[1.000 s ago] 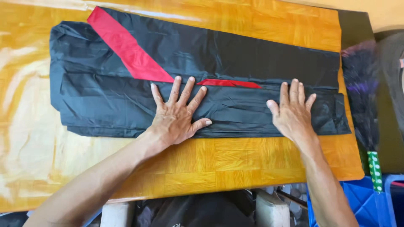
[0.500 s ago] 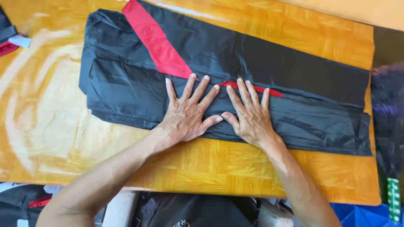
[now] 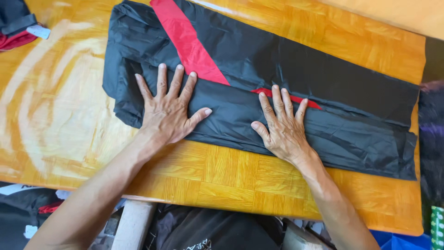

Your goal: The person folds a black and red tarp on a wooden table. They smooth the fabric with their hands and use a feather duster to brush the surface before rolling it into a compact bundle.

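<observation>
A long black garment (image 3: 286, 88) of thin, shiny fabric lies folded across a glossy wooden table (image 3: 222, 171), running from the upper left of the frame down to the right edge. A red stripe (image 3: 189, 44) crosses it diagonally from the top edge toward the middle, and a thin sliver of red shows again just above the right hand.

Both hands lie flat and palm down on the lower folded layer of the garment, fingers spread, gripping nothing. The left hand (image 3: 169, 111) presses near the garment's left end, its fingertips touching the edge of the red stripe and its thumb pointing to the right. The right hand (image 3: 283, 127) rests in the middle of the frame, near the fold's lower edge, its fingertips at the red sliver. The two hands are apart, with a stretch of black fabric between them.

In the upper left corner lies another black and red bundle of cloth (image 3: 16, 25) with a small white tag. More dark cloth (image 3: 208, 229) shows beneath the table's near edge at the bottom of the frame.
</observation>
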